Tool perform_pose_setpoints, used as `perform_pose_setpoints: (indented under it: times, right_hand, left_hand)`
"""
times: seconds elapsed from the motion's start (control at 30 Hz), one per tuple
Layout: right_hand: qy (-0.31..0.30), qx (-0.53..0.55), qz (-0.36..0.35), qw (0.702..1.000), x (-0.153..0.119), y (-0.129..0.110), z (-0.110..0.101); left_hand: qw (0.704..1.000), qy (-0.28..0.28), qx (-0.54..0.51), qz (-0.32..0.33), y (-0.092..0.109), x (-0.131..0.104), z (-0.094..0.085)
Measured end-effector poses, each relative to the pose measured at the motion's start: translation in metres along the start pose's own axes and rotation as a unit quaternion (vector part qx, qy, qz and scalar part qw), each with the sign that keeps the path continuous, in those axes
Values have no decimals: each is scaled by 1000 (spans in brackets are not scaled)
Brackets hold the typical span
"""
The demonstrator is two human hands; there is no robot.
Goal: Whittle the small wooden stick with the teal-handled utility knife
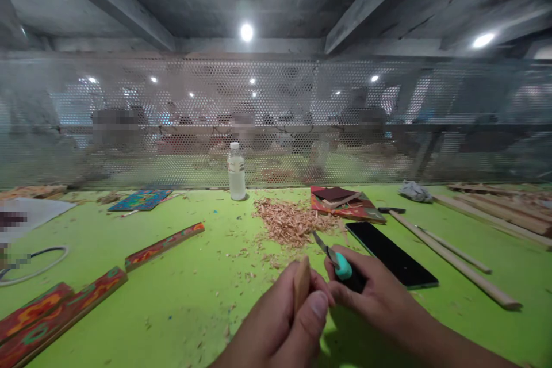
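Note:
My left hand (287, 322) is closed around a small piece of wood (302, 283), its carved tip sticking up between thumb and fingers. Most of that piece is hidden in the grip. Close on the right, my right hand (373, 284) grips a carving knife (344, 267) by its turquoise and black handle. The blade points up and to the left, apart from the wood. Just beyond both hands lies a heap of wood shavings (288, 221) on the green table (190, 305).
A water bottle (237, 172) stands near the perforated metal screen (194, 98). To the right lie a black phone (390, 250), wooden sticks (457, 261), sandpaper (338, 194) and a crumpled cloth (414, 191). Painted wood strips (166, 244) and a patterned blue sheet (141, 199) lie left.

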State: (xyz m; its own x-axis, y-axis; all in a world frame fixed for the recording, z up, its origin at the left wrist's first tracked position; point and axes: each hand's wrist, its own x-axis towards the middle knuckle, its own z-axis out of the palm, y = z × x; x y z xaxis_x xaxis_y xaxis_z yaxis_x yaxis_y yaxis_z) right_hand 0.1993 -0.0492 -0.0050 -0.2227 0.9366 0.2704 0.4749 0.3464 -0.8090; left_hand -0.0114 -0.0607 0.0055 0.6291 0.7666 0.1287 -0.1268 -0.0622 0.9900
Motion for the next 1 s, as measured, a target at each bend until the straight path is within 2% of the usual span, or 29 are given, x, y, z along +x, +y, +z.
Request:
perform_pose_setpoints:
  times: [0.07, 0.13, 0.2, 0.37, 0.47, 0.57, 0.67, 0.73, 0.8, 1.0]
  right_hand:
    - [32, -60, -17, 998, 1, -2, -6]
    - [61, -99, -45, 992, 0, -4, -11]
    - [67, -118, -81, 987, -3, -7, -12]
    - [34, -171, -155, 972, -13, -17, -9]
    - [29, -234, -227, 945, -14, -22, -9]
    - [31, -287, -275, 917, -14, -26, -11]
    - [49, -325, -303, 894, -13, -28, -13]
    - [54, -337, -314, 886, -14, -29, -13]
    - [66, -346, -320, 879, -14, -31, -13]
    - [112, -392, -330, 851, -18, -32, -9]
  left_hand:
    - [995, 5, 94, 34, 3, 0, -3]
    - [991, 4, 125, 49, 6, 2, -6]
    - [994, 7, 103, 44, 7, 3, -8]
    - [998, 37, 57, 15, 5, 4, -6]
    - [998, 51, 39, 4, 2, 2, -5]
    - [997, 48, 66, -10, -5, 1, -7]
    - [994, 49, 93, -25, -16, 2, -13]
    - [995, 17, 101, -21, -21, 3, -17]
    - [994, 8, 107, -18, -24, 4, -19]
    - [989, 69, 131, -5, -21, 1, -12]
